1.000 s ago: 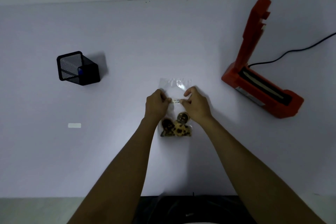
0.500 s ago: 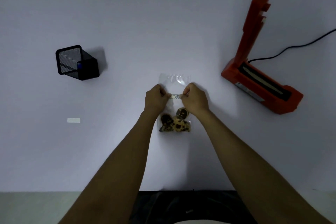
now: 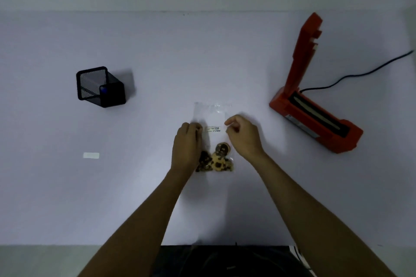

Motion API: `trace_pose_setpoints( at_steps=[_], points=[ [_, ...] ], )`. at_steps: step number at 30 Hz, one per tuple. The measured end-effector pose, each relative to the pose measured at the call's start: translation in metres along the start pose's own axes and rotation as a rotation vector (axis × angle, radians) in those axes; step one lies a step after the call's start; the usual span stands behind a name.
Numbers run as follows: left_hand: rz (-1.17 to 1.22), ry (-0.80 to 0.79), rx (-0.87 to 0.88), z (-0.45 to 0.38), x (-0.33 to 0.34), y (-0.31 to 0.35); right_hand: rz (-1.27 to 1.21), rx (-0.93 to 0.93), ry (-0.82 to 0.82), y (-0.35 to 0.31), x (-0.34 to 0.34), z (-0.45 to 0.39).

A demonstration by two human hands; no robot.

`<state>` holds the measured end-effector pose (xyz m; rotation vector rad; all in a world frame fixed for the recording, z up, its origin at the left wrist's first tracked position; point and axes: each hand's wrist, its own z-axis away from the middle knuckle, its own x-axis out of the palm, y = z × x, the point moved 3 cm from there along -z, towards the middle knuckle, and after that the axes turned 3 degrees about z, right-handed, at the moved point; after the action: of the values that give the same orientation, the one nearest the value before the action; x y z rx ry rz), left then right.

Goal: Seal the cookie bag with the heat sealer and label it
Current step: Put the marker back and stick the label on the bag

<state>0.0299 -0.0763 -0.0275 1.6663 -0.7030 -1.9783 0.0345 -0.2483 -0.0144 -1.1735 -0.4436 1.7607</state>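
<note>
A clear cookie bag (image 3: pixel 210 113) lies flat on the white table (image 3: pixel 157 63), with several brown cookies (image 3: pixel 217 159) at its near end. A small white label (image 3: pixel 213 128) with dark print sits on the bag's middle. My left hand (image 3: pixel 187 144) rests on the bag's left edge, fingers curled down on it. My right hand (image 3: pixel 243 136) hovers at the bag's right edge, fingers loosely curled, thumb and forefinger just off the label. The red heat sealer (image 3: pixel 315 119) stands to the right with its arm raised.
A black mesh pen cup (image 3: pixel 100 86) holding a blue-tipped pen stands at the left. A small white strip (image 3: pixel 91 155) lies on the table at the near left. The sealer's black cord (image 3: pixel 360 72) runs off to the right. The table's near edge is close to my body.
Both hands pressed on the label's ends before. Now my right hand has drawn away to the right and lifted slightly, and the whole label shows.
</note>
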Motion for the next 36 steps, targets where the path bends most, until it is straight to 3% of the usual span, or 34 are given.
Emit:
trace_pose_setpoints(
  at_steps=[4,8,12,17,27,36],
  points=[
    [-0.238,-0.074,0.336,0.035,0.001,-0.015,0.319,-0.309,0.128,0.028,0.006,0.035],
    [-0.350,-0.281,0.389,0.058,0.011,-0.038,0.687,-0.517,-0.050,0.065,0.024,0.057],
    [-0.308,-0.355,0.287,0.054,0.017,-0.046,0.798,-0.490,-0.103,0.070,0.033,0.050],
    [-0.203,-0.263,0.172,0.007,0.011,-0.046,0.816,-0.472,-0.055,0.035,0.039,0.000],
    [-0.200,-0.161,0.141,-0.129,-0.023,-0.043,0.884,-0.500,0.051,-0.041,0.040,-0.120],
    [-0.175,-0.158,0.115,-0.145,-0.024,-0.045,0.806,-0.480,0.070,-0.052,0.038,-0.134]
  ],
)
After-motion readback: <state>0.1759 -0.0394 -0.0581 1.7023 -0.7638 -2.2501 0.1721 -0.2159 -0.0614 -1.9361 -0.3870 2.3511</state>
